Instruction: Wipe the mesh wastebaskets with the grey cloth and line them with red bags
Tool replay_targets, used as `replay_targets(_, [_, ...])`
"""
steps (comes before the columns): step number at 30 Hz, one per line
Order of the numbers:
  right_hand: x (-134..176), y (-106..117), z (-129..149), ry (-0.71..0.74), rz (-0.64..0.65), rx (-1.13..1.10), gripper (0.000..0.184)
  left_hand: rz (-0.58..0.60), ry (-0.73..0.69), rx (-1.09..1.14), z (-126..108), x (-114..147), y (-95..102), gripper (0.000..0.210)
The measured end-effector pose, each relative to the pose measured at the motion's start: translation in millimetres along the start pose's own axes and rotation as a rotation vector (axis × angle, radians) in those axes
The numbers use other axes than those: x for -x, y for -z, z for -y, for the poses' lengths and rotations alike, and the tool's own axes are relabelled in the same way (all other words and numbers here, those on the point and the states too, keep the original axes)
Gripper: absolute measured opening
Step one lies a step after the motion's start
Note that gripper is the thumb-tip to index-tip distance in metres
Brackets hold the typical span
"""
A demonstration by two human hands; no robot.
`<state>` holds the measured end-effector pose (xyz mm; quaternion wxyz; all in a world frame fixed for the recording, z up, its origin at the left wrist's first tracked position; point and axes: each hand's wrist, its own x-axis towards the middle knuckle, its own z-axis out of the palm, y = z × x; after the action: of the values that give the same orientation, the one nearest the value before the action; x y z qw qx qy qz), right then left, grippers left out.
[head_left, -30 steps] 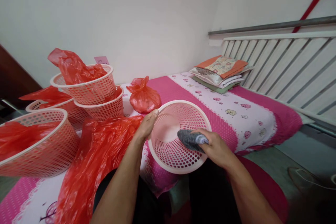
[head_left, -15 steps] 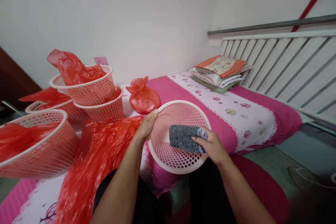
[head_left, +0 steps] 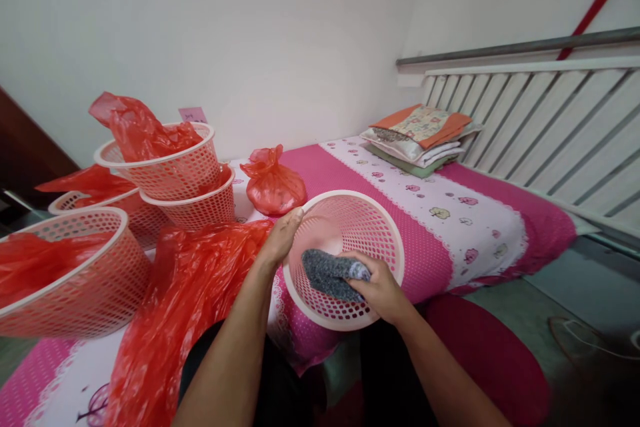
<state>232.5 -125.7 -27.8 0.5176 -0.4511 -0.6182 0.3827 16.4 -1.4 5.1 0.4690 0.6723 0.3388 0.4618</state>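
Observation:
A pink plastic basket [head_left: 353,213] with a lattice wall tilts toward me at the bed's edge, its open mouth facing up. At its left rim is my left hand [head_left: 284,235], closed on the edge, with the fingers partly hidden behind the wall. My right hand [head_left: 377,285] pinches a folded dark grey cloth [head_left: 325,273] by its pale purple-patterned end. The cloth is inside the basket, its free end near the lower left of the inner wall. I cannot tell whether it touches the wall.
Several pink baskets [head_left: 170,177] with red plastic bags stand at the left. A loose red plastic sheet [head_left: 195,293] lies beside my left arm, and a tied red bag [head_left: 275,187] sits behind. Folded cushions [head_left: 420,133] are stacked by the white railing [head_left: 530,120]. A dark red round stool [head_left: 490,353] is at the lower right.
My right hand has moved left and slightly down with the grey cloth, deeper over the basket's lower left. The cloth now bends more. My left hand stays at the rim.

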Motion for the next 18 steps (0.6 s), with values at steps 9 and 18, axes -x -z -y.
replay_targets(9, [9.6,-18.9,6.0,0.057,0.433,-0.019,0.053,-0.01,-0.001,-0.007,1.4,0.1,1.5,0.058])
replay_targets(18, [10.3,11.8,7.9,-0.079,0.586,0.413,0.022,-0.003,0.01,-0.02,3.6,0.4,0.5,0.061])
